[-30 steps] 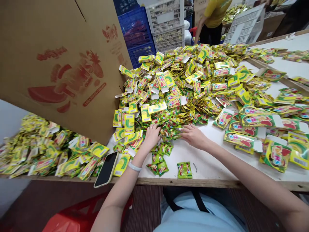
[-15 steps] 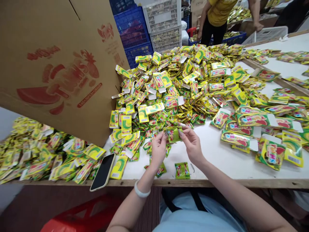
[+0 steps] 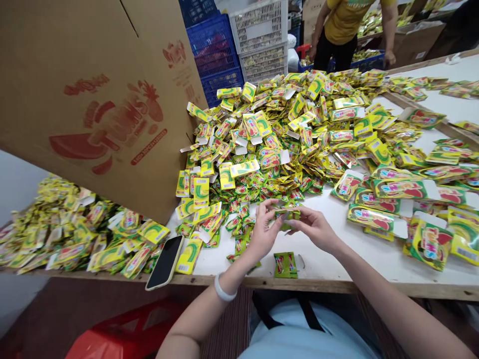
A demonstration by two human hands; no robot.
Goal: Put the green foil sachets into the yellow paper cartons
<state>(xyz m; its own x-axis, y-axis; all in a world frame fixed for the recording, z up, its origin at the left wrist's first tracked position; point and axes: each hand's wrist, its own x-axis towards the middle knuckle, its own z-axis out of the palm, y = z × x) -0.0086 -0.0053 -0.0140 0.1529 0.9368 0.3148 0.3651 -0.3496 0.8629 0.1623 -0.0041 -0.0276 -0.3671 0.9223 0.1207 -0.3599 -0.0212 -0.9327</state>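
My left hand [image 3: 263, 232] and my right hand [image 3: 316, 228] are raised just above the white table [image 3: 337, 254], fingers pinched together on a small stack of green sachets [image 3: 286, 215] held between them. A single green sachet [image 3: 285, 264] lies flat on the table just below my hands. More small green and red sachets [image 3: 243, 234] are scattered to the left of my left hand. Behind them rises a big heap of yellow-green flat cartons and sachets [image 3: 299, 129].
A large brown cardboard box [image 3: 93, 99] leans over the table's left side. A black phone [image 3: 165, 262] lies at the front edge. Flattened cartons [image 3: 396, 189] cover the right. Blue and white crates [image 3: 239, 45] stand behind; a person in a yellow shirt [image 3: 348, 25] works there.
My hands left the pile where they lay flat, lifted a few sachets and now hold them together a little nearer to me. The person behind shifted position.
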